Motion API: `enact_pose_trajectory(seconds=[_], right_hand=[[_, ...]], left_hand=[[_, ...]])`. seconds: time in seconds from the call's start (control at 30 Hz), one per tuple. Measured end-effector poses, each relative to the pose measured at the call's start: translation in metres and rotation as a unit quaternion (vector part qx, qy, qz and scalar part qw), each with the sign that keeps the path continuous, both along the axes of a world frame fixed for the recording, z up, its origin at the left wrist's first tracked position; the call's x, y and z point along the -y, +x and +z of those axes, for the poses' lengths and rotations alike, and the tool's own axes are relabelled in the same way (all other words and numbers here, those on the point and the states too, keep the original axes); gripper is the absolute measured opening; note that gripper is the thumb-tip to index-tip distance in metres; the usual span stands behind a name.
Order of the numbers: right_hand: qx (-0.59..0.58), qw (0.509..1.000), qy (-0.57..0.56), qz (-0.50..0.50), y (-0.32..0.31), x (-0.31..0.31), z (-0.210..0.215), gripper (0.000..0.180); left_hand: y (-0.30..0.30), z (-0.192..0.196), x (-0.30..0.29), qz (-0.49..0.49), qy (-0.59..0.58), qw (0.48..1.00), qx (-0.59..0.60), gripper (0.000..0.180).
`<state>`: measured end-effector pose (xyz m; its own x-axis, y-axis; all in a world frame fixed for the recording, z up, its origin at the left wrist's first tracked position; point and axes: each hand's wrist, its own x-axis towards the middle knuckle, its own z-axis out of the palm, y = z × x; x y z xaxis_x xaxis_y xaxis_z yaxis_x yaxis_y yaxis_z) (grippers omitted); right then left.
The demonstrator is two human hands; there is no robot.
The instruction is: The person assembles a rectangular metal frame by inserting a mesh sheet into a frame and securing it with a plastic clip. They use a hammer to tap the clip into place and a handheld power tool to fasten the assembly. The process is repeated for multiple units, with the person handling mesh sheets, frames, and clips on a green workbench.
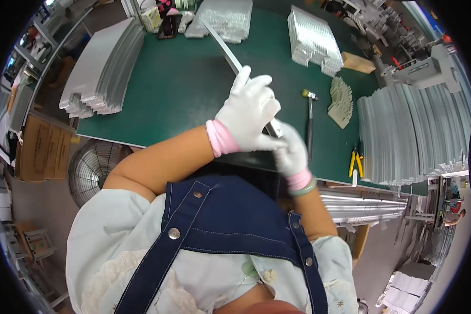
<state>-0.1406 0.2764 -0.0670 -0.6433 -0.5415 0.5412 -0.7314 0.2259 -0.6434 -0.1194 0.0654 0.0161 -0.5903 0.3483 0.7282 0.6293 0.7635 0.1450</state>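
A long, narrow silver metal strip [225, 49] slants up and to the left from my hands, above the green table. My left hand [248, 110], in a white glove with a pink cuff, is closed around its lower part. At its near end my right hand [292, 152], gloved the same way, is closed on the strip, its fingers partly hidden behind the left hand. Right of my hands lies a hammer [310, 123] with a dark handle and a yellowish face. Beyond it are a fanned pile of beige notched plates [340, 102] and yellow-handled pliers [356, 162].
Silver metal panels are stacked at the left [104, 65], the back [222, 21] and back right [314, 39] of the green table [178, 78]. A large row of panels [413, 133] fills the right side. A wooden block [358, 63] and a phone [169, 26] lie farther back.
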Motion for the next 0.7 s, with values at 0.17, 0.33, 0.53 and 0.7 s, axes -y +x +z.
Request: enact_pose_trajectory(seconds=[0.17,0.33,0.53,0.7], right_hand=[[0.010,0.852,0.295,-0.433,-0.067,-0.029,0.010,0.055],[0.165,0.861,0.313,-0.365,-0.113,-0.071,-0.032,0.044],[0.218,0.947,-0.018,-0.234,-0.058,-0.071,0.048,0.024],[-0.159,0.950,0.252,-0.091,-0.014,-0.088,0.152,0.037]], left_hand=[[-0.008,0.006,-0.010,-0.033,0.027,0.999,0.008,0.044],[-0.020,0.021,-0.013,-0.060,0.014,0.998,-0.003,0.042],[-0.029,0.010,-0.009,-0.089,0.011,0.996,0.015,0.041],[-0.035,0.014,-0.011,-0.107,-0.002,0.993,0.038,0.044]])
